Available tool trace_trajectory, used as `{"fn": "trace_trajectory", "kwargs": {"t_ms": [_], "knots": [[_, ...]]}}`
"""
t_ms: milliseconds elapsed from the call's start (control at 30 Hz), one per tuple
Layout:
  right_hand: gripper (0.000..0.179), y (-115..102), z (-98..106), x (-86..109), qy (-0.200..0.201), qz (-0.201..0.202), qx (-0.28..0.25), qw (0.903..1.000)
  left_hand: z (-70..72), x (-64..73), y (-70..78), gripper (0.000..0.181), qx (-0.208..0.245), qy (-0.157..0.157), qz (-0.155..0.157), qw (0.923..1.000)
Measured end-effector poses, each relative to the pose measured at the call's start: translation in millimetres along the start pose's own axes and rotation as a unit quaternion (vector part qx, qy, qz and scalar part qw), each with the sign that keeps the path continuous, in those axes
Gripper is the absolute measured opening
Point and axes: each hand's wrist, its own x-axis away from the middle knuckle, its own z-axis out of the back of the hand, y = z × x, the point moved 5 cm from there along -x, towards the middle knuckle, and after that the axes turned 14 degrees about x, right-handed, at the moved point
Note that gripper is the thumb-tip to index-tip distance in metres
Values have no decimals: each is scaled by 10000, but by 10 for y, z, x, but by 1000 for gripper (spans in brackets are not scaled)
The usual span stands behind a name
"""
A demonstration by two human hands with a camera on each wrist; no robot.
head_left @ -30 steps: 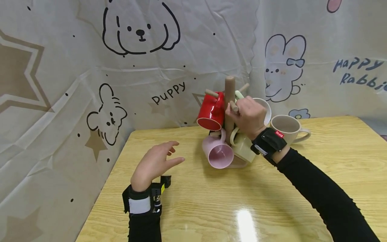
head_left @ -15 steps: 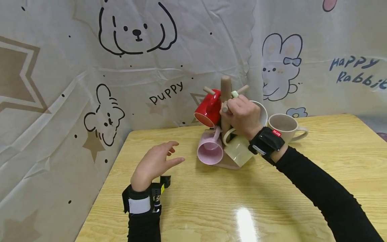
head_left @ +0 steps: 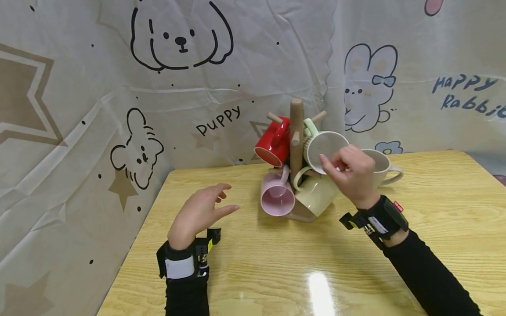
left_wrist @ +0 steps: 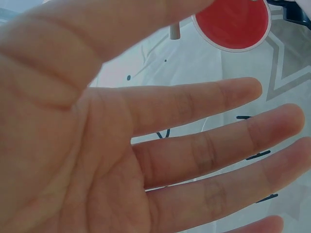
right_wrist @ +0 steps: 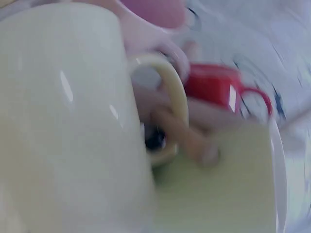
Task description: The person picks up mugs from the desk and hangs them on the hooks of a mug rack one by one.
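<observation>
A wooden mug tree (head_left: 297,115) carries a red mug (head_left: 272,144), a pink mug (head_left: 277,200), a cream mug (head_left: 315,195) and a pale green mug (head_left: 326,147) with a white inside. My right hand (head_left: 355,175) is in front of the green mug, fingers loosely curled around nothing, covering part of its rim. Behind that hand stands a grey-beige mug (head_left: 380,166), partly hidden, upright on the table. My left hand (head_left: 200,214) hovers left of the tree, holding nothing; its fingers (left_wrist: 194,102) are spread in the left wrist view. The right wrist view, blurred, shows the cream mug (right_wrist: 73,116) up close.
The wooden table (head_left: 253,263) stretches around the tree to its front. Printed cloth (head_left: 253,52) hangs behind and along the left side. One upper peg (head_left: 295,138) points forward from the post, with no mug on it.
My right hand has let go of the mug tree and moved right and down. Earlier the tree shifted slightly left and turned a little. The left hand has hardly moved.
</observation>
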Motion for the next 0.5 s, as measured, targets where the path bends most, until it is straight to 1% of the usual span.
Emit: {"fn": "trace_trajectory", "kwargs": {"t_ms": [67,133,267,400,500], "knots": [[47,165,138,51,326,-476,-385,9976,2,-4,11,54,21,-4,6,10000],[47,334,244,104,471,-923,-581,9929,-3,-6,8,54,37,-15,20,10000],[40,608,362,230,270,-1593,-502,9856,-8,-5,-2,54,62,-32,88,9999],[31,757,412,295,-109,-1998,-262,9794,-15,-10,-4,54,49,-63,102,9999],[23,900,463,302,-296,-2327,-57,9721,-25,-15,-2,53,55,-98,113,9999]]}}
